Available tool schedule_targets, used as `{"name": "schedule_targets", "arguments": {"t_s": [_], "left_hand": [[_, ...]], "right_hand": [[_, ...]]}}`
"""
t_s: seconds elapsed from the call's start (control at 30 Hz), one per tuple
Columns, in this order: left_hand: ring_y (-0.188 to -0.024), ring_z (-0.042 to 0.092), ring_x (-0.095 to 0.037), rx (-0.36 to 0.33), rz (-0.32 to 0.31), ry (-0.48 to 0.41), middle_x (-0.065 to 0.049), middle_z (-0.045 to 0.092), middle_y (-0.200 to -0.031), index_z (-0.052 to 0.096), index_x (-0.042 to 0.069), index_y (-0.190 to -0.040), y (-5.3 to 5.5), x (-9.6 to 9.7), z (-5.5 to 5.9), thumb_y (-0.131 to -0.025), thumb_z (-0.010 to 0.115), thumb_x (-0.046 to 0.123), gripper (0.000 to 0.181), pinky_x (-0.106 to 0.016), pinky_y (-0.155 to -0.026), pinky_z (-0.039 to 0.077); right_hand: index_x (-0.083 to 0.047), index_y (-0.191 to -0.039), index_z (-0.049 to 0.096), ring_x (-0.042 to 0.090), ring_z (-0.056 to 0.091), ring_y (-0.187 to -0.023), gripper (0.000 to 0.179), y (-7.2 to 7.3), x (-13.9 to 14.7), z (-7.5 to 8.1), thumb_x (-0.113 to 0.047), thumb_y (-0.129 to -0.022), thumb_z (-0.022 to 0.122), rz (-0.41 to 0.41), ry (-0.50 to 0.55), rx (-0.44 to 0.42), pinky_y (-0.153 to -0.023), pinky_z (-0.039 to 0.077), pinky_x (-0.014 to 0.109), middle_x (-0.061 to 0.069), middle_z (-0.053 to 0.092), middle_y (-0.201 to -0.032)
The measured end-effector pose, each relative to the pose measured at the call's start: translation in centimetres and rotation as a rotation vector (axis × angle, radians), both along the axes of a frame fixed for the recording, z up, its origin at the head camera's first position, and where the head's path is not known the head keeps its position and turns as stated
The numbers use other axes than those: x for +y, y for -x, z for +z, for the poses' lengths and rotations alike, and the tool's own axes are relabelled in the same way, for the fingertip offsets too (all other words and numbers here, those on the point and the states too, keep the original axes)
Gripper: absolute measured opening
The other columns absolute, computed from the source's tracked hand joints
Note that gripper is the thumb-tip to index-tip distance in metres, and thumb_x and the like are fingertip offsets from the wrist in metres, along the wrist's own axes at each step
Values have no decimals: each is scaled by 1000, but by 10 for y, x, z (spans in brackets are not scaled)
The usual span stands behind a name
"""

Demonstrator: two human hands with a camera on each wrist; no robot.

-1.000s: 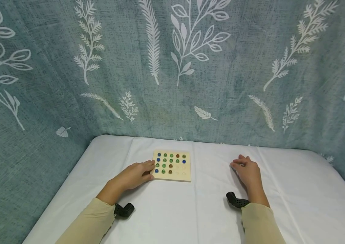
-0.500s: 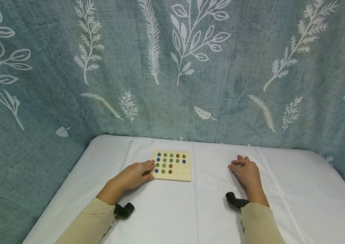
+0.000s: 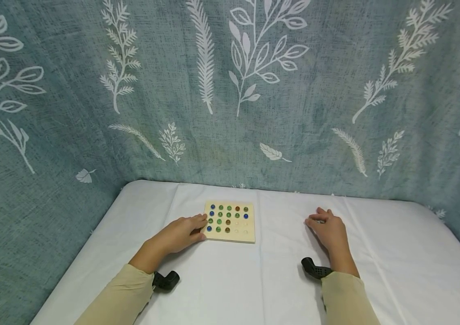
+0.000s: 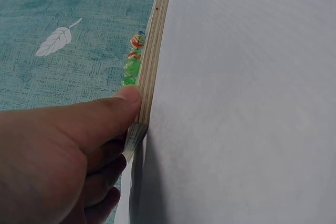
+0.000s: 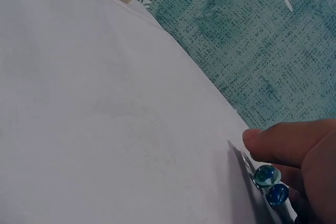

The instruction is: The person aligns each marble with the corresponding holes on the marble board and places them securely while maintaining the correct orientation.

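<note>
A pale wooden board [image 3: 241,238] lies on the table, with green, blue and amber marbles [image 3: 229,215] in rows of hollows. Bare hollows show at its near right corner. My left hand [image 3: 181,232] holds the board's near left corner, its thumb against the front edge [image 4: 152,56] in the left wrist view and its fingers along the left side. To the right, apart from the board, my right hand [image 3: 329,230] hovers low over the cloth with bent fingers. In the right wrist view, a greenish clear marble [image 5: 266,174] and a blue marble [image 5: 277,194] show against its fingers, under the thumb.
A white cloth [image 3: 230,289] covers the table. Behind it and at the sides hangs a teal curtain [image 3: 221,149] with white leaf prints. Black wrist devices [image 3: 166,280] sit below both hands.
The right hand has shifted slightly left, then stays nearly still. The left hand and the board keep their places, and the marbles in the board look the same.
</note>
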State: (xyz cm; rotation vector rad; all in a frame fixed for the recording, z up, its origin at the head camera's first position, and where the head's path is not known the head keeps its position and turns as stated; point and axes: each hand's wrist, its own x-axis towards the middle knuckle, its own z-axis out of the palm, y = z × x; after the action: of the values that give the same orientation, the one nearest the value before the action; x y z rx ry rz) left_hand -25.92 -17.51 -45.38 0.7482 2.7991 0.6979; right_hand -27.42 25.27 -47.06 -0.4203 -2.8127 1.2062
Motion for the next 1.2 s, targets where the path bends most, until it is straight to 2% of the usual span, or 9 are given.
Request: {"name": "schedule_targets", "arguments": {"t_s": [0.27, 0.5, 0.67, 0.9, 1.03, 1.2], "left_hand": [[-144, 37, -24, 4, -3, -5, -5, 41, -154, 48, 10, -146, 0, -1, 0, -95, 66, 31, 58, -44, -117, 35], [-145, 37, -22, 3, -1, -2, -4, 41, -155, 49, 10, -146, 0, -1, -1, -95, 66, 32, 58, -43, -118, 34], [-145, 37, -22, 0, -1, -5, -3, 41, -155, 49, 11, -146, 1, -1, -2, -95, 66, 32, 58, -43, -118, 34], [-144, 37, -22, 5, -15, -4, -3, 41, -155, 49, 11, -146, 3, -2, -2, -95, 66, 31, 57, -42, -118, 34], [-144, 37, -21, 7, -9, -7, -3, 41, -155, 49, 11, -146, 3, -2, 0, -95, 66, 31, 57, -42, -118, 34], [-144, 37, -22, 0, -11, -2, -3, 41, -154, 50, 11, -145, 2, -2, 1, -94, 66, 32, 58, -42, -118, 34]], "right_hand": [[0, -124, 67, 35, 12, -152, 42, -1, -7, 7, -31, -95, 65, 36, 25, 92, -121, 16, 59, 13, 36, -157], [-1, -122, 69, 28, 15, -152, 43, -1, -30, 20, -33, -93, 68, 64, 62, 156, -121, 18, 58, 9, 40, -155], [-1, -121, 69, 26, 20, -151, 41, -1, -55, 30, -31, -93, 69, 131, 59, 216, -120, 22, 56, 7, 43, -154], [-5, -120, 71, 21, 19, -152, 37, 1, -109, 39, -31, -93, 70, 209, 104, 232, -122, 19, 56, 3, 44, -153], [-6, -117, 73, 19, 22, -151, 34, 1, -137, 36, -28, -91, 72, 278, 120, 235, -122, 21, 53, 1, 48, -150], [-6, -114, 75, 21, 25, -150, 31, 1, -156, 28, -25, -89, 74, 349, 107, 213, -121, 24, 53, 1, 50, -149]]}}
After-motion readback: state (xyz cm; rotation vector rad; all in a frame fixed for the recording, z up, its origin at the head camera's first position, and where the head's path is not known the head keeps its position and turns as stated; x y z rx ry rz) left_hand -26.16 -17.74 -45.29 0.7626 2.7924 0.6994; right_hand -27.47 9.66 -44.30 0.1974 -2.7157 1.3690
